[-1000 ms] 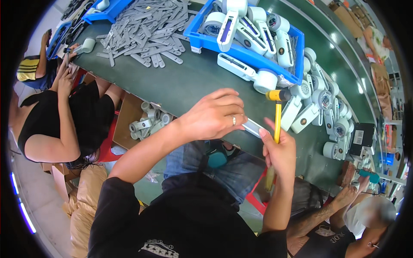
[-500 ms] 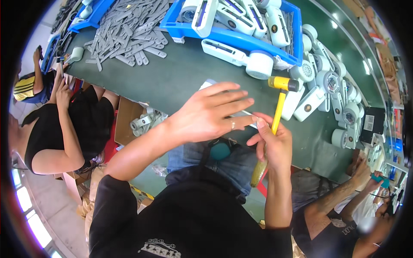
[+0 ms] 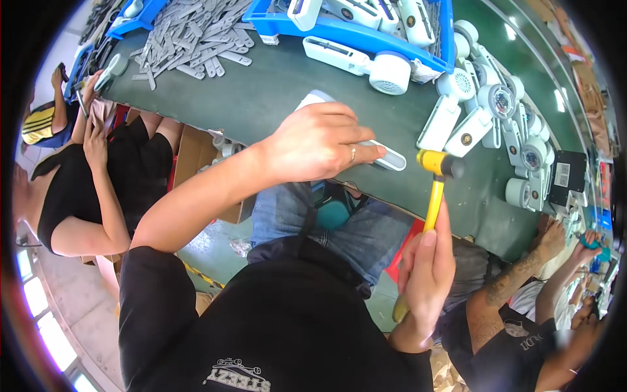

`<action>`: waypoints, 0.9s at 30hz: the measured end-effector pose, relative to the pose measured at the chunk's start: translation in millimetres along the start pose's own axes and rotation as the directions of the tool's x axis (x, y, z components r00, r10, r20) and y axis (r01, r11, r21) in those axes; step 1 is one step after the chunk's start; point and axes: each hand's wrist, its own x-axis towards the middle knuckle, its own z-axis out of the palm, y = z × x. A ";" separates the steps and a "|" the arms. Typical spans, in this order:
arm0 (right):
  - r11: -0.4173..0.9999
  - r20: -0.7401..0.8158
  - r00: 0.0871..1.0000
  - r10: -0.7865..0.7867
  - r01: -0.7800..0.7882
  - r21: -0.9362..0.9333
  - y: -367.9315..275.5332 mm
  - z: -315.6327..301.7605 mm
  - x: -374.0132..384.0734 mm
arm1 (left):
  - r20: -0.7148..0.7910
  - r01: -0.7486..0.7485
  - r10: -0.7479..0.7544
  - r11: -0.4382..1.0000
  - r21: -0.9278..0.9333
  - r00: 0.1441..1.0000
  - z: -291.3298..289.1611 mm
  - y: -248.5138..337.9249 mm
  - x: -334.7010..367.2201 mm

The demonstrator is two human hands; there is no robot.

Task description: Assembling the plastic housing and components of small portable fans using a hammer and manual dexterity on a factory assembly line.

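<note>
- The left hand (image 3: 326, 140) is curled palm-down over the white part (image 3: 390, 157), its thumb hidden; both ends of the part show past the hand, near the worktop (image 3: 268, 85) edge, and whether it rests flat cannot be told
- The right hand (image 3: 428, 264) is closed around the handle of the hammer (image 3: 434, 204), thumb laid along it; the yellow head stands just beyond the part's right end, apart from it
- A poorly aimed swing could catch the left fingers, since they lie across the part so near the hammer
- A loose hold could let the part skid or tip off the near edge
- Too hard a blow might crack or mark the shell
- Beyond the left hand, a loose fan (image 3: 359, 63) lies against the blue bin (image 3: 339, 34), which is heaped with more
- The fan pile (image 3: 467, 134) to the right sits close to the hammer head and would crowd a wide swing that way
- Grey strips (image 3: 196, 39) lie heaped at the far left, well apart from the hands
- A co-worker (image 3: 516, 313) sits to the right, arms over the worktop
</note>
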 end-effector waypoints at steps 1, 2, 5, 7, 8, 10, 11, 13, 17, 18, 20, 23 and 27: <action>0.999 -0.025 1.000 -0.015 0.015 0.028 5.2 0.5 -8.0 | 0.005 0.012 -0.012 1.000 -0.011 1.000 0.3 1.3 0.4; 0.999 -0.029 0.999 -0.016 0.017 0.028 12.9 1.6 -5.6 | 0.009 0.025 -0.024 0.999 -0.021 1.000 0.7 2.0 1.3; 0.951 0.045 0.998 0.031 -0.015 -0.310 20.3 7.4 10.4 | 0.016 0.021 -0.020 1.000 -0.018 1.000 1.0 0.3 2.2; 0.967 0.034 0.999 0.020 -0.011 -0.254 10.2 -1.8 -4.0 | 0.010 0.022 -0.022 1.000 -0.019 1.000 0.8 -1.0 0.4; 0.998 0.000 0.999 -0.041 0.041 -0.057 14.6 -2.6 -7.9 | 0.002 0.021 -0.021 1.000 -0.023 1.000 1.0 -0.9 -0.2; 0.956 0.016 1.000 -0.017 0.021 -0.292 16.1 4.4 4.0 | -0.001 0.029 -0.029 0.999 -0.031 1.000 2.2 -0.3 0.1; 0.907 0.038 0.999 -0.021 0.035 -0.420 15.6 8.2 12.3 | -0.001 0.035 -0.035 0.999 -0.038 0.999 2.4 -0.5 1.3; 0.967 0.050 0.999 -0.019 0.031 -0.252 8.6 -2.7 -10.1 | -0.004 0.036 -0.036 0.999 -0.040 0.999 1.6 0.6 1.5; 0.883 0.073 0.997 0.018 0.018 -0.468 12.6 5.1 11.6 | 0.011 0.042 -0.041 0.998 -0.044 0.999 -0.2 1.3 2.0; 0.925 0.064 0.998 -0.029 0.052 -0.378 10.2 1.5 -0.5 | 0.027 0.052 -0.050 0.997 -0.051 0.998 -1.0 1.8 2.6; 0.982 0.025 0.994 -0.111 0.114 -0.148 11.1 -2.4 -17.1 | 0.020 0.054 -0.053 0.997 -0.050 0.998 -2.5 2.8 0.8; 0.898 0.068 0.996 -0.050 0.074 -0.434 24.7 7.6 11.8 | 0.073 0.089 -0.085 0.994 -0.055 0.994 -6.5 3.4 5.9; 0.991 0.043 0.999 -0.030 0.036 -0.131 5.7 0.9 -2.5 | 0.308 -0.089 0.099 0.995 -0.044 0.946 -16.7 11.0 20.0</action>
